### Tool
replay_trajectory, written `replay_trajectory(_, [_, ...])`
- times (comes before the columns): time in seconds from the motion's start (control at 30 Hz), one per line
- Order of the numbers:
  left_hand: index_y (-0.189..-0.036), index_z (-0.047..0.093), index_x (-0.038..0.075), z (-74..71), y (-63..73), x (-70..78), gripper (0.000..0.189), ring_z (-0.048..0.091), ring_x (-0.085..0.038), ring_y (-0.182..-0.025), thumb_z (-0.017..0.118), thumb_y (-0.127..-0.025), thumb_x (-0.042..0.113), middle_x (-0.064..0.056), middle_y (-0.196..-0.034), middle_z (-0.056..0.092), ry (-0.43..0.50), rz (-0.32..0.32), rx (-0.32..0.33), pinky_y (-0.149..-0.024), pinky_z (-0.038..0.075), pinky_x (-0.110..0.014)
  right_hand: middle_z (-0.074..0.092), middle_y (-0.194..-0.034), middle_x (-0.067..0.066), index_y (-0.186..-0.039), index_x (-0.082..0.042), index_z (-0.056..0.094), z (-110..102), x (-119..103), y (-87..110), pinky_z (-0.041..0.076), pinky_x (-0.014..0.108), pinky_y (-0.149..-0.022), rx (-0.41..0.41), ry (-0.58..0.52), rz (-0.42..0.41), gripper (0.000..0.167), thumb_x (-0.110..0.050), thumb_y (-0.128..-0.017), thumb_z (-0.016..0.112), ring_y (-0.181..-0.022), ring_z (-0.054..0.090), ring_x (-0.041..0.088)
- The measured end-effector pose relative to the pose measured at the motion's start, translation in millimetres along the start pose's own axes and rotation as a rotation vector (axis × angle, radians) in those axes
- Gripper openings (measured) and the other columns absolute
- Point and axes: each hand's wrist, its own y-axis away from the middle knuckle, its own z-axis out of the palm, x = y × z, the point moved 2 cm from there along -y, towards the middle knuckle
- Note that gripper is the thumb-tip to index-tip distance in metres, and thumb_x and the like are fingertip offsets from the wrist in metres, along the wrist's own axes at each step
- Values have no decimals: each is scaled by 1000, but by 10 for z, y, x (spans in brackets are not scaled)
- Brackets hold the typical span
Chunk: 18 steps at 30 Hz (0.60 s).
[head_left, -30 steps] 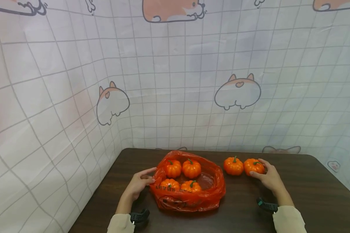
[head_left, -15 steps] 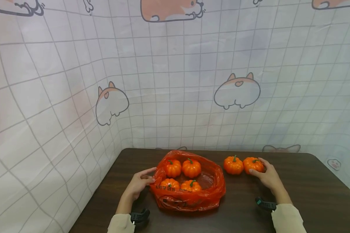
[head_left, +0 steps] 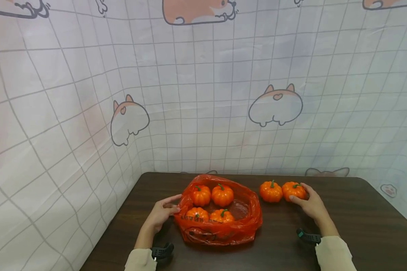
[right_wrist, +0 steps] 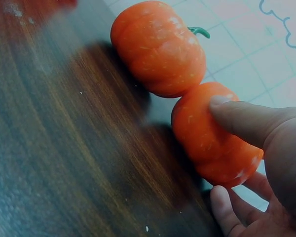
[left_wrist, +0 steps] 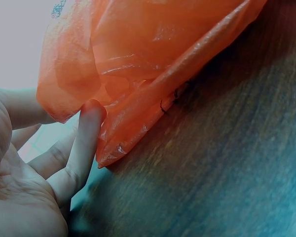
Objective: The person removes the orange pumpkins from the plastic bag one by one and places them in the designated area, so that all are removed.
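Note:
A red plastic bag (head_left: 224,239) stands with its mouth spread wide on the table. Inside it sit several small orange pumpkins (head_left: 222,195) with green stems. At the bag's left edge, my left hand (head_left: 161,216) pinches the thin plastic between its fingers, as the left wrist view shows. To the right of the bag are two more pumpkins side by side, touching in the right wrist view. My right hand (head_left: 313,205) grips the right-hand pumpkin (right_wrist: 212,138), its thumb on one side and fingers at the other. The other pumpkin (right_wrist: 158,49) sits just left of it.
The dark wooden table (head_left: 278,248) has rounded far corners. Behind and to the left hangs a white grid-patterned cloth (head_left: 203,113) with cartoon dogs, close to the table's edges. A black band (head_left: 308,237) is on each wrist.
My right hand and its pumpkin have shifted very slightly away from the body, and the neighbouring pumpkin a little too. The left hand and the bag stay practically where they were.

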Motion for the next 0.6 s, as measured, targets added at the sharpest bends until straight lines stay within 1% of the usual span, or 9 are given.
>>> replay_trajectory(0.27, [-144,60,8,-10,-1,-1,49,67,-18,-88,67,-96,4,-12,-101,73,0,4,2,-84,55,-33,11,-163,39,-162,2,11,0,4,2,17,71,-117,-10,-8,6,98,-46,-97,66,-148,16,58])
replay_trajectory(0.6, [-144,60,9,-12,2,-6,49,67,-17,-87,68,-95,4,-11,-101,73,1,2,0,-84,54,-32,10,-163,38,-163,1,8,-6,0,-7,17,71,-117,-14,3,9,102,-50,-96,67,-148,15,58])
